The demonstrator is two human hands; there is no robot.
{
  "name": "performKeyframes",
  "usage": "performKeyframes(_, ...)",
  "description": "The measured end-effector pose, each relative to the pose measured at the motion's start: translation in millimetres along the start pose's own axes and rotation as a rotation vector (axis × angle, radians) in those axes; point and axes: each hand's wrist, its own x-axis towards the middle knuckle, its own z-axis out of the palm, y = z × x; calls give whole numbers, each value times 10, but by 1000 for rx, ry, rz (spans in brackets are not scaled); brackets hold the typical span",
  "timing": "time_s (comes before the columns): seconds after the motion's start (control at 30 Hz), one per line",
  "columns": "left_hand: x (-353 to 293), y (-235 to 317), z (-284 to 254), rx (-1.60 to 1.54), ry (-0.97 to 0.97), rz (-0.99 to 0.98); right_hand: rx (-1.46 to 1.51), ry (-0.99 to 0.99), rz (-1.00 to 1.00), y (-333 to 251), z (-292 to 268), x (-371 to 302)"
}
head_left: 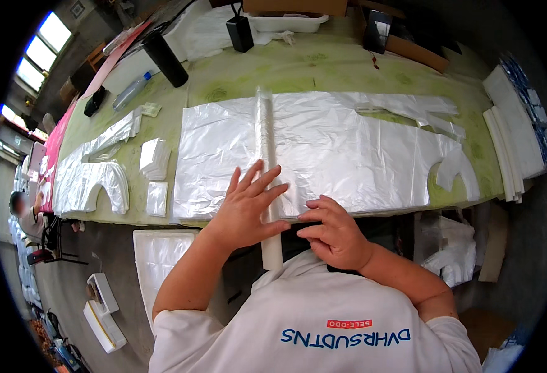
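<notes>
A long pale tube (265, 133), seemingly wrapped in see-through film, lies across shiny plastic sheets (360, 161) and sticks out past the table's front edge. My left hand (248, 202) rests over the tube, fingers spread and nothing gripped. Just right of the tube, my right hand (332, 233) hovers near the front edge, its fingers bent but apart, holding nothing. The sheets spread widely in the middle, and their right end is cut into curved, sleeve-like shapes (459, 171).
On the left lie folded plastic garments (93, 189) and small folded packets (155, 158). A black cylinder (165, 59), a bottle (132, 91) and a black box (240, 32) stand or lie farther back. Blue-and-white packs (525, 112) line the right end. Another person (28, 211) sits far left.
</notes>
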Motion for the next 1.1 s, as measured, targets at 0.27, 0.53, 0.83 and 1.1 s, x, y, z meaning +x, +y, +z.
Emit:
performKeyframes(0.27, -245, -142, -371, 250, 395, -197, 30, 64, 40, 98, -50, -206)
performKeyframes(0.53, -403, -551, -129, 480, 25, -585, 10, 23, -7, 57, -169, -266)
performKeyframes(0.83, -453, -850, -298, 284, 132, -936, 16, 53, -25, 61, -209, -300)
performKeyframes(1.1, -749, -1063, -457, 202, 197, -948, 15, 119, -2, 72, -267, -391)
